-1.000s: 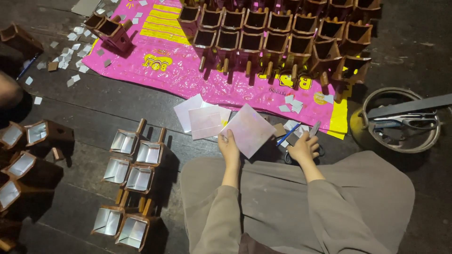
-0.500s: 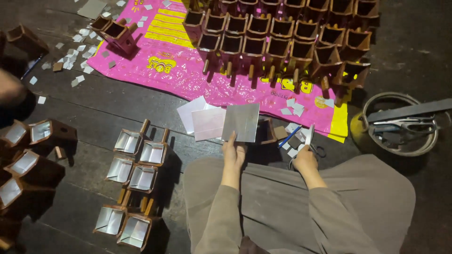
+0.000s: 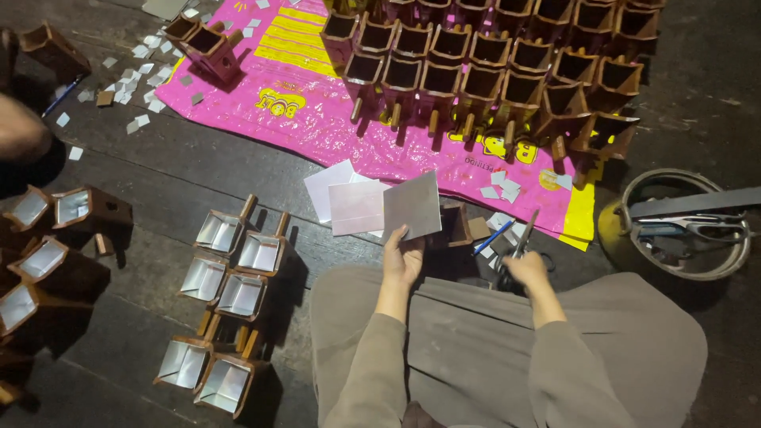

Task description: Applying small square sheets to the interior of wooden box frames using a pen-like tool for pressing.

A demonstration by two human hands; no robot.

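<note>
My left hand (image 3: 402, 259) holds up a grey square sheet (image 3: 411, 207) by its lower edge, over my lap. My right hand (image 3: 527, 269) grips a pair of scissors (image 3: 518, 247), blades pointing up and away. More pale sheets (image 3: 346, 201) lie flat on the dark wooden floor just left of the held one. A small brown box (image 3: 455, 226) sits partly hidden behind the sheet, with a blue pen (image 3: 493, 238) and small paper offcuts (image 3: 501, 189) beside it.
Several brown funnel-shaped boxes with foil lining (image 3: 224, 277) lie at my left. Rows of unlined ones (image 3: 483, 71) stand on a pink plastic mat (image 3: 301, 95). A round metal tin (image 3: 683, 226) holding scissors is at right. Another person's arm (image 3: 20, 131) shows at far left.
My left hand has lifted and turned the grey sheet more upright and brought it closer to me. My right hand has drawn back with the scissors toward my knee.
</note>
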